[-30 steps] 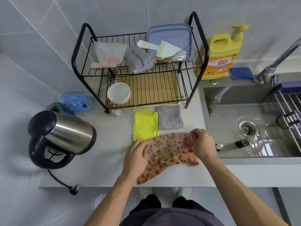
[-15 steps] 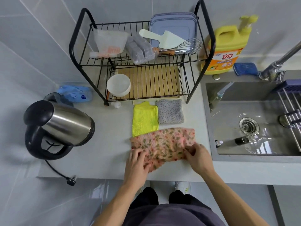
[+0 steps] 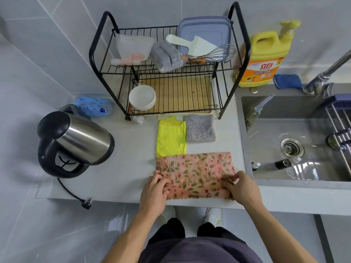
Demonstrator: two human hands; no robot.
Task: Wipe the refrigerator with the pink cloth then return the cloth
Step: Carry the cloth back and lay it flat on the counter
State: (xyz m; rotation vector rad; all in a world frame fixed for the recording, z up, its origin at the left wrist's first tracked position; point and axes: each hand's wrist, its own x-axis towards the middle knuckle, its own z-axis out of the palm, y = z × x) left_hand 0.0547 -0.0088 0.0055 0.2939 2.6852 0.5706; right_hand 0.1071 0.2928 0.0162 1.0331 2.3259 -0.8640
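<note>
Grey-tiled walls back a pale grey countertop [image 3: 121,154], with a steel sink [image 3: 296,141] set into it at the right. Pink cloth [image 3: 193,172], printed with leaves and flowers, lies spread flat near the counter's front edge, its far edge touching a yellow cloth [image 3: 171,138]; a grey speckled cloth [image 3: 200,128] sits just beside the yellow one. Left hand [image 3: 154,192] rests on the pink cloth's left end, fingers bent and pressing the fabric. Right hand [image 3: 242,187] pinches the cloth's right near corner between thumb and fingers. Behind stands a black wire dish rack [image 3: 171,73]; a steel kettle [image 3: 76,143] occupies the left side; a yellow detergent bottle [image 3: 266,57] stands at the sink's back edge.
</note>
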